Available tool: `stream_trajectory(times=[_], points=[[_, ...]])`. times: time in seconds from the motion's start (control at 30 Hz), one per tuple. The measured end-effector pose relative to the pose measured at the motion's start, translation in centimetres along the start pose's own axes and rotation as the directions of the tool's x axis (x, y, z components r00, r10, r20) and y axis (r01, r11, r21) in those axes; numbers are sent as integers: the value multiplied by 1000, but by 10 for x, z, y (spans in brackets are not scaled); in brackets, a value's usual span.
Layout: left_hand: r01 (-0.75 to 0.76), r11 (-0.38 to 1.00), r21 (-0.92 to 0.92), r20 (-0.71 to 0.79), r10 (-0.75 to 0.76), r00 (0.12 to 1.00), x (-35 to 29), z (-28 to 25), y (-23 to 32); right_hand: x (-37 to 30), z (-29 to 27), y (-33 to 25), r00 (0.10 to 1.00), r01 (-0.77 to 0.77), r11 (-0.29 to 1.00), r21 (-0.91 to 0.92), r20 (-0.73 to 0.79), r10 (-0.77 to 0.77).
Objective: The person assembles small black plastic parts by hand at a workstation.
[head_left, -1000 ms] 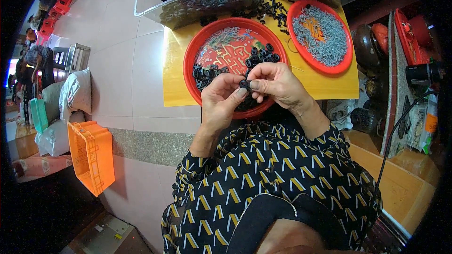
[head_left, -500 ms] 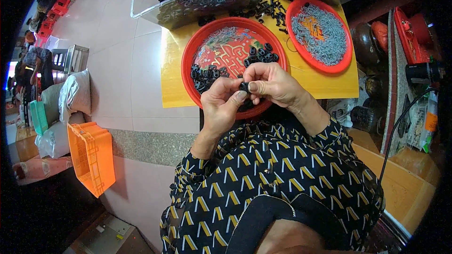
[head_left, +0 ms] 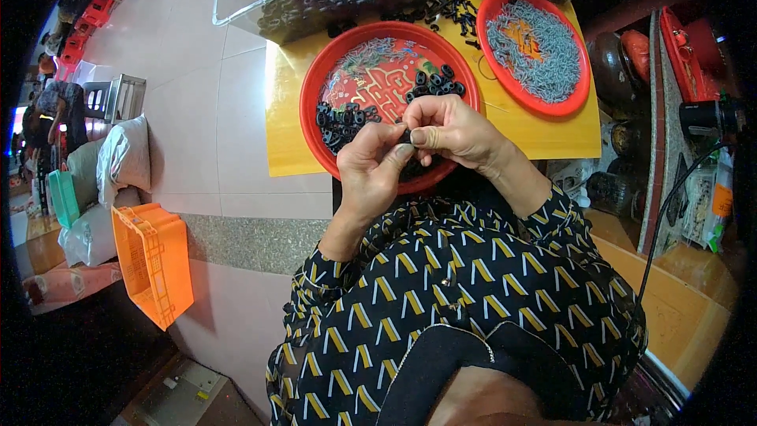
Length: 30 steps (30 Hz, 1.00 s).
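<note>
Black plastic piece, small and mostly hidden by fingers, sits where both hands meet, over the near part of a round red tray. On my camera view, the left hand pinches it from the left between thumb and fingers; the right hand pinches it from the right. Neither hand is clearly nearer: the piece lies between their fingertips. I cannot tell which way its long axis points.

Around it in the tray, black parts lie heaped to the left and right, with thin grey bits at the far side. Beyond, on a yellow tabletop, I see a second red tray of grey bits and a clear bin of black parts. An orange crate is on the floor to the left.
</note>
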<state>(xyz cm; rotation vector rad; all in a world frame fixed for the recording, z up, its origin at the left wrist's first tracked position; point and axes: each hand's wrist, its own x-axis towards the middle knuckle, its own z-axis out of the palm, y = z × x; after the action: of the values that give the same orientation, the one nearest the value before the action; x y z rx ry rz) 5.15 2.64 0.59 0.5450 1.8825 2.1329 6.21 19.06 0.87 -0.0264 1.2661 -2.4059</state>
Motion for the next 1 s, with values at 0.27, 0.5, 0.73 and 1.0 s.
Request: stream_trajectory(times=[0.27, 0.5, 0.73, 1.0], points=[[113, 923, -368, 6, -119, 993, 3, 2, -2, -4, 0, -5, 999, -40, 990, 132, -29, 44], [109, 916, -385, -13, -123, 992, 2, 4, -3, -11, 0, -8, 996, -27, 994, 105, -78, 36], [94, 941, -324, -7, -102, 995, -3, 3, -7, -12, 3, -7, 989, -50, 998, -44, -142, 43], [87, 982, -168, -5, -89, 996, -4, 3, -4, -10, 1, -8, 986, -99, 995, -17, -134, 96]])
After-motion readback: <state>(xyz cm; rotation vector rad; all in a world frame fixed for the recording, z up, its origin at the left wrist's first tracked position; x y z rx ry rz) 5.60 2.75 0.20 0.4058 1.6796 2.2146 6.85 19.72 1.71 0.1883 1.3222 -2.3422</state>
